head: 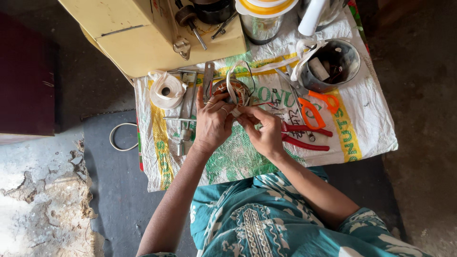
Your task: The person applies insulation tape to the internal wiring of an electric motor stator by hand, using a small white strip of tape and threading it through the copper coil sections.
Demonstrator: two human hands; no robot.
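The left hand (213, 121) has its grip clasped around a round motor winding (232, 91) with copper-coloured coils, fingers curled over its near side. The right hand (263, 129) meets it from the other side, its fingertips pinched on a strip of white tape (232, 76) that loops up over the winding. The winding sits above a woven sack (366, 119), white with green and yellow print, spread on the floor as the surface.

Just right of the right hand lie red-handled pliers (304, 135), and beyond them orange-handled scissors (316, 105). Farther right stands a metal cup (333, 64) holding small parts. Left of the left hand lie a roll of white tape (166, 90) and some metal hand tools (188, 114). A yellow box (143, 33) stands at the far edge of the sack, and a white cord loop (116, 138) lies on the floor off the sack's left side
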